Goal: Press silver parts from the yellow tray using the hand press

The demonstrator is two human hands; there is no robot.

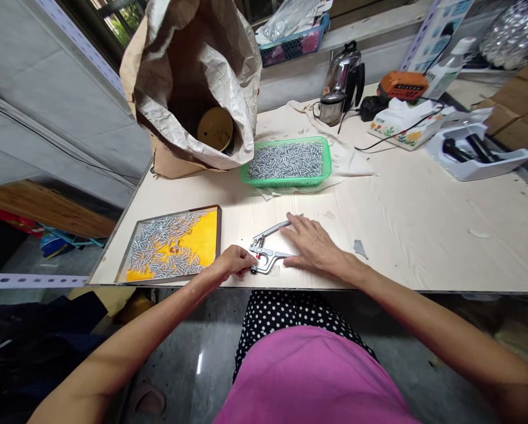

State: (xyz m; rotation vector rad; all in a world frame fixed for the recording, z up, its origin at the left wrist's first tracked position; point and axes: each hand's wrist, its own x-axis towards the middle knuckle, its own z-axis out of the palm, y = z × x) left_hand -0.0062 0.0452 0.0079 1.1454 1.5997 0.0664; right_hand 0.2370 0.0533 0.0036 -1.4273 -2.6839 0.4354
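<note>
A pair of silver spring-loaded pliers (268, 254) lies on the table near its front edge, with its two handles spread apart. My right hand (312, 242) spans the handles, fingertips on the upper one and thumb at the lower one. At the jaw end my left hand (237, 260) is closed in a pinch; what it holds is too small and hidden to name. A small red piece (258, 257) shows at the jaws beside those fingertips. To the left, a shallow tray (219, 227) with a yellow bottom holds many small silver metal pins (164, 238).
Behind the pliers stands a green plastic basket (328, 168) full of similar metal pins. A large open sack (241, 126) rises at the back left. Further right are a metal kettle (344, 68), a tissue pack (400, 126) and a white plastic tray (471, 168).
</note>
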